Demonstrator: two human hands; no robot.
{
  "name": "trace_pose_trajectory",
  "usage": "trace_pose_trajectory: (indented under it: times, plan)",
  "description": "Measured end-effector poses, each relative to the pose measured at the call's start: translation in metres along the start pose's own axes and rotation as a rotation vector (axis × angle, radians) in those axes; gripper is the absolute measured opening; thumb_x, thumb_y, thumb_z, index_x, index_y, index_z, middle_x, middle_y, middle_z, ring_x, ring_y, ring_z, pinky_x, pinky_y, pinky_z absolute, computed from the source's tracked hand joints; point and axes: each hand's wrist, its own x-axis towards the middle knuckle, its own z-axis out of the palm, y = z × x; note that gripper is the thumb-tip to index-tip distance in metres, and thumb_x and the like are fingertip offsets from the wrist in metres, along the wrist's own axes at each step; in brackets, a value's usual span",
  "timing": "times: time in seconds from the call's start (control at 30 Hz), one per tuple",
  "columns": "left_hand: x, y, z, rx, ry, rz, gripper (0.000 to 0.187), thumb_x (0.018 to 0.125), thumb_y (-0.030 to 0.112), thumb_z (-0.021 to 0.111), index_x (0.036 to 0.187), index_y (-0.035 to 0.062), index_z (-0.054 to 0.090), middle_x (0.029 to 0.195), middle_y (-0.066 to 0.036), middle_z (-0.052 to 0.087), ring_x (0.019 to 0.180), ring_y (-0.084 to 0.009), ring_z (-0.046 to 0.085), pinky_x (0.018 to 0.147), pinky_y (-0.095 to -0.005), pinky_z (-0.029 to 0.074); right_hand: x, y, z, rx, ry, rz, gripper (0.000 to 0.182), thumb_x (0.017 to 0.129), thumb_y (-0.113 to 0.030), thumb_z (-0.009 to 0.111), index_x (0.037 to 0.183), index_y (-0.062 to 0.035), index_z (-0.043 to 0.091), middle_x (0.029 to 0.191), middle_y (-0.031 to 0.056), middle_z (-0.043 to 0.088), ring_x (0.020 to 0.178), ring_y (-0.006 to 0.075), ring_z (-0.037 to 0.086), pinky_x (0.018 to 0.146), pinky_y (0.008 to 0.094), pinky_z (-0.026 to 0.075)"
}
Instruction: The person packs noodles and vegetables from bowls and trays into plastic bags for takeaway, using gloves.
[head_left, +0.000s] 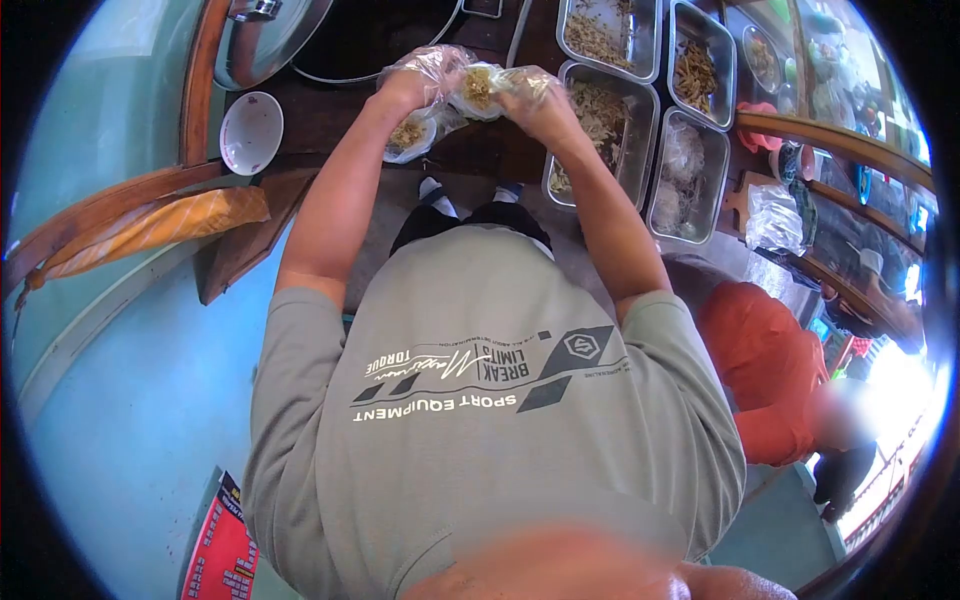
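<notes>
Both of my hands wear clear plastic gloves. My left hand and my right hand hold between them a small white wrapper with yellowish shredded food, one hand at each side. Just below my left hand, a white bowl with similar food rests at the table edge, partly hidden by the forearm. To the right of my right hand stands a metal tray of pale chopped food.
More metal trays stand at the upper right: one of brown pieces, one with clear plastic bags. A white bowl and an orange cloth lie left. A person in red is at the right.
</notes>
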Motion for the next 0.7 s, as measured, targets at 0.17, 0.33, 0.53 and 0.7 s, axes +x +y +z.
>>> trace_pose_trajectory:
  times: [0.17, 0.33, 0.53, 0.7]
  plan:
    - [-0.004, 0.011, -0.009, -0.06, -0.015, -0.033, 0.031, 0.098, 0.031, 0.059, 0.116, 0.0085, 0.069, 0.109, -0.016, 0.072, 0.098, -0.0318, 0.069, 0.09, -0.0419, 0.053, 0.006, -0.018, -0.017, -0.037, 0.147, -0.055, 0.022, 0.084, -0.021, 0.065, 0.091, -0.0018, 0.073, 0.095, 0.0205, 0.07, 0.089, 0.0396, 0.067, 0.08, 0.046, 0.055]
    - [-0.002, 0.007, 0.0, -0.066, 0.007, -0.039, 0.03, 0.098, 0.031, 0.058, 0.116, 0.0101, 0.07, 0.107, -0.016, 0.073, 0.096, -0.0319, 0.07, 0.089, -0.0415, 0.054, 0.012, 0.007, -0.012, -0.154, 0.011, 0.037, 0.024, 0.082, -0.023, 0.067, 0.089, -0.001, 0.071, 0.09, 0.0224, 0.068, 0.086, 0.0411, 0.067, 0.077, 0.0465, 0.055]
    - [-0.029, 0.016, -0.024, 0.125, 0.17, -0.039, 0.047, 0.098, 0.048, 0.055, 0.12, 0.0094, 0.068, 0.12, -0.017, 0.069, 0.114, -0.0346, 0.064, 0.101, -0.0448, 0.049, 0.008, 0.006, -0.012, -0.173, 0.071, 0.041, 0.029, 0.084, -0.029, 0.067, 0.094, -0.0021, 0.072, 0.094, 0.0227, 0.069, 0.088, 0.0411, 0.067, 0.079, 0.0484, 0.055]
    - [-0.097, -0.031, -0.047, 0.224, 0.463, 0.106, 0.041, 0.097, 0.042, 0.058, 0.123, 0.0122, 0.068, 0.119, -0.017, 0.069, 0.111, -0.037, 0.064, 0.097, -0.0464, 0.05, 0.003, 0.008, -0.013, -0.154, 0.128, -0.078, 0.027, 0.086, -0.027, 0.068, 0.101, -0.0047, 0.073, 0.099, 0.0209, 0.07, 0.091, 0.0398, 0.067, 0.081, 0.0488, 0.055]
